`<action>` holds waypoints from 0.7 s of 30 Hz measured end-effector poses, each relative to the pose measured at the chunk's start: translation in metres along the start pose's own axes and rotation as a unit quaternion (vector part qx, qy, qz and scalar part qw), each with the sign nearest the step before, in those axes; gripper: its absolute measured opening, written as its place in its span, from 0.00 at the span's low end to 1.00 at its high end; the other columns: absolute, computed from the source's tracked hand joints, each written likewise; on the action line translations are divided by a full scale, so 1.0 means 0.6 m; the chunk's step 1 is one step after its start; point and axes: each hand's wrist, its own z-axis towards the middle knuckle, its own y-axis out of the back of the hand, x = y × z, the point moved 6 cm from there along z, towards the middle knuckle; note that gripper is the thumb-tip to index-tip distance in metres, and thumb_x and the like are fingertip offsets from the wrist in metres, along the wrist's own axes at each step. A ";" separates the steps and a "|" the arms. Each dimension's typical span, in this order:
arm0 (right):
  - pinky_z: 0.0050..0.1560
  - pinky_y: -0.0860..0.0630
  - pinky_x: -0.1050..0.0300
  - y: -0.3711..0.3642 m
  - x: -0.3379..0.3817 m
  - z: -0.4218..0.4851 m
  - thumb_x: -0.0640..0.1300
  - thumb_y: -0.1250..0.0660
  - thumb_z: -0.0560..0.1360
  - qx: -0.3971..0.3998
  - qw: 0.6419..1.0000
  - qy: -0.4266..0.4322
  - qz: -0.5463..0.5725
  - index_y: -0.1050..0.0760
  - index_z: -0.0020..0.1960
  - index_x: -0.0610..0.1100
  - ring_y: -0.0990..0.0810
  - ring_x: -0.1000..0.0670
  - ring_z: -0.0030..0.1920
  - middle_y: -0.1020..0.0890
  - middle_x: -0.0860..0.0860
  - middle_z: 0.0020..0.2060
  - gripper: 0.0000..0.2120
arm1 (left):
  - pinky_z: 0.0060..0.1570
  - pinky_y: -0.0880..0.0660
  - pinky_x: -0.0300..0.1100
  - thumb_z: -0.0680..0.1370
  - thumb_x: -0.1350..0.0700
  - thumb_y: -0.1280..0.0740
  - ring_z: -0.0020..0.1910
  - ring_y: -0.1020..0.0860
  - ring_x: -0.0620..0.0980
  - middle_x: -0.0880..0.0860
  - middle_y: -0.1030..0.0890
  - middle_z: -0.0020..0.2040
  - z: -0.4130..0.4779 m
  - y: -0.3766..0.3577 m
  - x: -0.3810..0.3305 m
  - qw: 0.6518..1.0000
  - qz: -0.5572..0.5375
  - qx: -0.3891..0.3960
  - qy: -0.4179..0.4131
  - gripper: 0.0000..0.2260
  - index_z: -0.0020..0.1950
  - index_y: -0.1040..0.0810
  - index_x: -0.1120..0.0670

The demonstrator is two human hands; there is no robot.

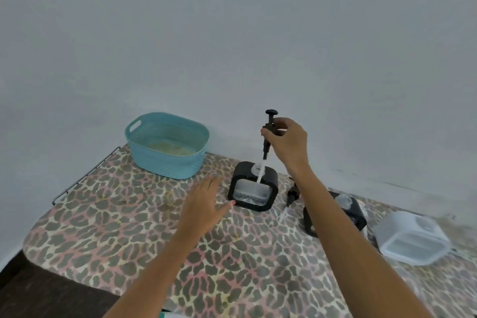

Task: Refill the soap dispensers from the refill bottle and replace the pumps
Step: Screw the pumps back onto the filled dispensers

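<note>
Pump point(268, 134) in right grip point(289, 142) (above dispenser point(238, 175))

On the ironing board point(129, 227), the basket point(165, 165) sits far left, against the wall. Right of it stands a soap dispenser point(240, 181), with my left hand point(204, 204) just beside its left side. My right hand point(289, 142) holds a pump point(268, 134) above it, tube down in its neck. Another pump point(293, 195) lies just right of it, then a second dispenser point(353, 212), then a third dispenser point(413, 237) farthest right.
</note>
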 end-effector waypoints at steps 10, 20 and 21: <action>0.54 0.25 0.57 0.051 -0.007 0.021 0.37 0.32 0.72 -0.047 0.996 0.043 0.066 0.25 0.54 0.38 0.22 0.49 0.51 0.22 0.42 0.55 0.11 | 0.73 0.48 0.47 0.74 0.42 0.36 0.75 0.48 0.50 0.52 0.45 0.76 0.087 -0.014 -0.104 0.995 -0.100 0.015 -0.005 0.35 0.75 0.47 0.53; 0.55 0.24 0.60 0.007 -0.042 0.006 0.37 0.32 0.73 0.017 0.997 0.049 0.051 0.26 0.57 0.37 0.24 0.51 0.52 0.24 0.43 0.56 0.14 | 0.72 0.43 0.47 0.74 0.43 0.35 0.74 0.42 0.51 0.54 0.40 0.74 0.103 -0.045 -0.090 0.990 -0.140 0.022 0.011 0.32 0.73 0.41 0.55; 0.54 0.24 0.63 0.001 -0.049 0.003 0.37 0.32 0.73 0.026 0.997 0.047 0.049 0.27 0.57 0.37 0.25 0.53 0.51 0.24 0.44 0.55 0.14 | 0.72 0.42 0.47 0.74 0.43 0.35 0.73 0.41 0.51 0.54 0.39 0.74 0.103 -0.046 -0.091 0.989 -0.145 0.020 0.011 0.32 0.73 0.41 0.55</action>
